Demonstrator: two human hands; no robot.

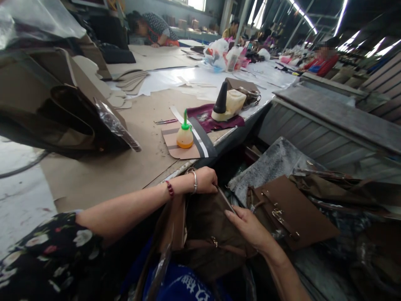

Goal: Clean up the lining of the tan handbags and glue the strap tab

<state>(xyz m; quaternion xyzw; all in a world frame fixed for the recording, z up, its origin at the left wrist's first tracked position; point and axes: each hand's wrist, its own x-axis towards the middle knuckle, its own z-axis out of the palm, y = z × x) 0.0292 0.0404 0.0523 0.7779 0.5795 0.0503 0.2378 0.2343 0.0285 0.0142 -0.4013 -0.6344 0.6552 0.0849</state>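
Note:
A brown handbag rests in my lap over blue cloth with white lettering. My left hand is closed on the far end of the bag's top edge, its fingertips mostly hidden. Nearer to me, my right hand pinches the same edge, thumb on top and fingers underneath. Between the two hands the edge runs in a straight line. A small gold-coloured metal fitting shows on the bag's brown strap. Plastic-wrapped handles hang at its left side.
On the table stand a green-capped glue bottle and a black cone on a pale container. A large dark bag stands at left. Another brown bag lies at right. Several people work farther back.

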